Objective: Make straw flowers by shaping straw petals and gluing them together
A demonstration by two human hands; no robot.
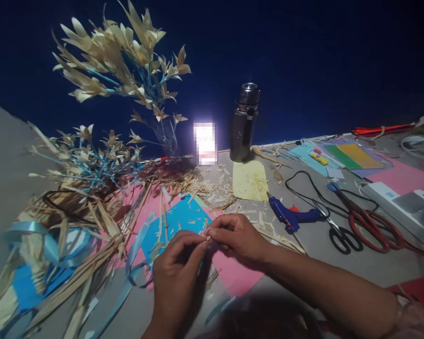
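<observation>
My left hand [179, 264] and my right hand [237, 238] meet at the middle of the table, thumbs and fingertips pinched together. Between them is a small pale pinkish piece [207, 232], mostly covered by the fingers; its material is unclear. Beneath the hands lie a blue paper sheet [180, 214] and a pink paper sheet [235, 275], strewn with dry husk scraps. Light blue ribbon [136, 256] curls left of my left hand. A dark blue glue gun [292, 215] lies to the right of my right hand.
Dried-husk flowers [116, 61] on blue stems stand back left, above loose husks [85, 278]. A dark flask [244, 127] stands beside a blurred bright screen [205, 141] and yellow paper [250, 181]. Black-handled scissors [344, 239], red-handled scissors [378, 230] and a power strip [392, 200] lie right.
</observation>
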